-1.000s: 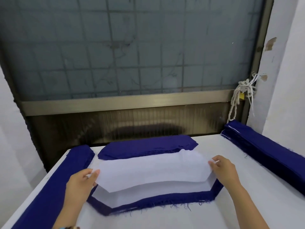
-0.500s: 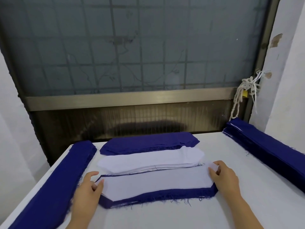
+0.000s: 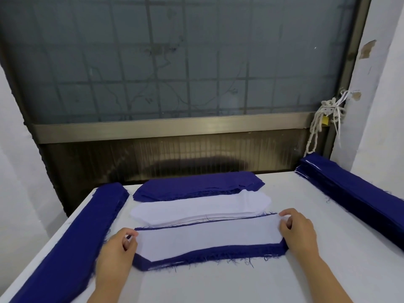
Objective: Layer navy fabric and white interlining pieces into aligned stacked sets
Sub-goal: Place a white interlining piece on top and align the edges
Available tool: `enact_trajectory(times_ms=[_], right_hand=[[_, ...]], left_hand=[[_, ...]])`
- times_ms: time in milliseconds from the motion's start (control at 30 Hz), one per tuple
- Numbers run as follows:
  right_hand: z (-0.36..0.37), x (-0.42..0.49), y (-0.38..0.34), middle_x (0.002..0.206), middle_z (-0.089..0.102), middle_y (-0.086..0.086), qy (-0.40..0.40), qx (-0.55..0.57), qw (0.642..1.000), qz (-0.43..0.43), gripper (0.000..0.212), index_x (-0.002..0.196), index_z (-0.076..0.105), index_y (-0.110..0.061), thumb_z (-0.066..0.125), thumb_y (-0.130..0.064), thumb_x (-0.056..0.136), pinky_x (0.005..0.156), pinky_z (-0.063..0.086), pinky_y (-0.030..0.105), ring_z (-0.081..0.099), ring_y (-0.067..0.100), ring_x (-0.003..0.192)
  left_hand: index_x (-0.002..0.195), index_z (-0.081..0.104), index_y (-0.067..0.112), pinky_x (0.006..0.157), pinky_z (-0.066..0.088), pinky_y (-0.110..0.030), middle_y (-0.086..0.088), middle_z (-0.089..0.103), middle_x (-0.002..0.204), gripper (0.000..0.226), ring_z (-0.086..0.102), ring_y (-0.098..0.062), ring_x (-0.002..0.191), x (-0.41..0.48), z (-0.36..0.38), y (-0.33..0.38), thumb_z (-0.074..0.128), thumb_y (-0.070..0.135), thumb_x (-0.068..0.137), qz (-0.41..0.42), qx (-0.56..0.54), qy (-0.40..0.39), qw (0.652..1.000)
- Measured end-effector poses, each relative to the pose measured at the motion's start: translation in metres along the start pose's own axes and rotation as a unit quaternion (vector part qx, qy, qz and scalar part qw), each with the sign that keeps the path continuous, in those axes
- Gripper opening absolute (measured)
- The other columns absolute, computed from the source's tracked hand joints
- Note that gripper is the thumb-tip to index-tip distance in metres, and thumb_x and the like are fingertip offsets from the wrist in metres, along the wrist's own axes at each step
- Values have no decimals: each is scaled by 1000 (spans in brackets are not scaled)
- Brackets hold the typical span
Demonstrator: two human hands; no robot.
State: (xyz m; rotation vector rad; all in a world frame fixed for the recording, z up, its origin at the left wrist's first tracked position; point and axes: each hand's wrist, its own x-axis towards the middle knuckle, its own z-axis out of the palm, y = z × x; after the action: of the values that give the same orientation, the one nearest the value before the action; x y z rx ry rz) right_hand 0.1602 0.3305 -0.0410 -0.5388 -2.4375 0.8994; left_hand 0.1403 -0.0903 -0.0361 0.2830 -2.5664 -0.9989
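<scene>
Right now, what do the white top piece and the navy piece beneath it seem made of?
White top piece: thin matte interlining, probably nonwoven; its edges are clean-cut, unfrayed. Navy piece: woven cloth, matte; loose threads fray along its near edge.

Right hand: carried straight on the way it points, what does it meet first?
Probably the white interlining pile, whose right end lies just beyond the right hand, which pinches the top white piece. Depth is uncertain.
</scene>
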Motion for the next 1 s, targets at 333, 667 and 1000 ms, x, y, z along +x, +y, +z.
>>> enact_trajectory(times_ms=[333, 667, 1000], right_hand=[[3, -4, -6, 94, 54, -11, 41, -25, 990, -130, 31, 80, 67, -28, 54, -2, 87, 81, 31, 32, 40, 14, 93], [5, -6, -7, 82, 63, -15, -29, 15, 984, -176, 43, 71, 70, -23, 50, 14, 81, 79, 45, 36, 56, 12, 83], [5, 3, -24, 77, 60, -7, -48, -152, 968, -193, 32, 69, 65, -21, 53, 6, 81, 72, 44, 34, 53, 17, 74]], left_hand=[[105, 65, 29, 86, 44, -28, 6, 56, 108, 26, 48, -11, 98, -3, -1, 9, 66, 10, 88, 118, 0, 42, 992], [84, 70, 36, 84, 47, -29, 21, 62, 95, 28, 53, -6, 95, -7, 5, 4, 67, 8, 87, 182, -59, -72, 979], [73, 62, 21, 72, 47, -29, 9, 54, 78, 21, 52, -11, 79, 7, 7, 27, 59, 32, 91, 198, 96, -75, 973]])
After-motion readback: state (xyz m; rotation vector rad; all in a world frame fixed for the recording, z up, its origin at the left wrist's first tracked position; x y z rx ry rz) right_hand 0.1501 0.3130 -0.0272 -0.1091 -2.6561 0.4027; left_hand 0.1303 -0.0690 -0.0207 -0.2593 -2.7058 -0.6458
